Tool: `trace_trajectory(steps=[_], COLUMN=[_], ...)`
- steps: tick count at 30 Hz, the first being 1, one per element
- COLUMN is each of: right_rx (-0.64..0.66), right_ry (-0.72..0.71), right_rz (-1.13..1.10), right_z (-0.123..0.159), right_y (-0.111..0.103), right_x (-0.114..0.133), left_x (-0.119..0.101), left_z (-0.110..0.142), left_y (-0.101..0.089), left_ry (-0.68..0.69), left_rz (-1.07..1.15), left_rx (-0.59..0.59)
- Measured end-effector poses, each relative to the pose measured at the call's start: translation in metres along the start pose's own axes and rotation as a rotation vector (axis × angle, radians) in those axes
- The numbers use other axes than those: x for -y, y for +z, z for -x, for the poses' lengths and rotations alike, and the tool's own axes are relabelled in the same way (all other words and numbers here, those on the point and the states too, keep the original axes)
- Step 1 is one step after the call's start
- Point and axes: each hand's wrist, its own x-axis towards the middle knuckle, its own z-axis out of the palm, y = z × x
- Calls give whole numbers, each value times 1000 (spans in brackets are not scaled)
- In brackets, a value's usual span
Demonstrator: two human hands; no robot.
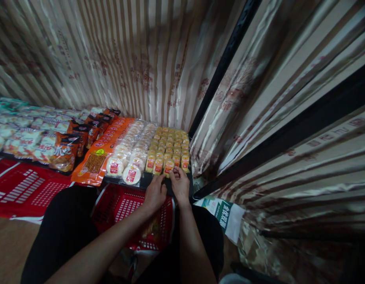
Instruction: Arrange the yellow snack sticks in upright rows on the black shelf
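Note:
Small yellow snack packets (169,140) with orange and red labels stand in tight rows at the right end of a dark shelf. At the front of these rows, my right hand (180,184) pinches the right side of one snack packet (168,167). My left hand (155,194) is closed, its fingertips at the lower left edge of that same packet. Just left of them lie rows of round white crackers (131,174) in clear wrappers with red labels. An orange bag of stick snacks (92,165) lies flat beside the crackers.
Black-and-orange bags (64,152) and white snack bags (24,144) fill the left of the shelf. Red plastic baskets (118,203) sit below its front edge. Striped curtains (135,59) hang behind, with dark poles (226,65) at the right. A green-and-white package (226,221) lies low right.

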Motion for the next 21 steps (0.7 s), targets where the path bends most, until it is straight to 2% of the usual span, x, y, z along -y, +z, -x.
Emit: trace_trajectory(steps=[5, 13, 21], right_rx=[11, 38, -40], right_ry=[-21, -54, -102], right_rz=[28, 82, 188], right_z=[-1, 1, 5], right_y=[2, 3, 3], right_x=[-2, 0, 9], left_x=[0, -1, 0], left_z=[-1, -2, -2], left_y=[0, 0, 1], left_ry=[33, 13, 19], left_rz=[-24, -40, -34], left_rx=[23, 37, 23])
